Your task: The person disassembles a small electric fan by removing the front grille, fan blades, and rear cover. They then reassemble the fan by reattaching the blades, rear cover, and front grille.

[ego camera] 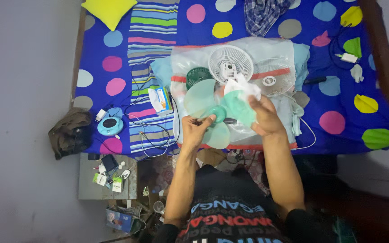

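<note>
The person sits at the edge of a bed with a bright blue bedsheet point(266, 27) covered in big coloured dots. In the middle of the picture the left hand point(197, 129) is closed around the hub of a pale green fan blade point(205, 108), with the thumb on top. The right hand point(264, 118) is at 3 o'clock from that hub. It is closed on a white cloth point(245, 88) and presses it on one wing of the blade. The blade is held up just over a clear plastic sheet point(275, 54) that lies flat on the bed. On that sheet, at 12 o'clock from the hands, sits a round white fan grille point(230, 63). A second white grille point(273, 76) lies just beside it at 3 o'clock. A dark green round fan part point(197, 75) lies at 9 o'clock from the first grille, close to the top of the blade. Far out at 9 o'clock from the hands, a small round blue gadget point(110, 126) rests on the bed with thin wires trailing from it. A little white box point(160, 100) lies between the gadget and the blade. At 11 o'clock, in the top corner, is a yellow pillow point(110, 11). At 2 o'clock, near the far side of the bed, lies a white charger point(349, 57) with a dark wire.
</note>
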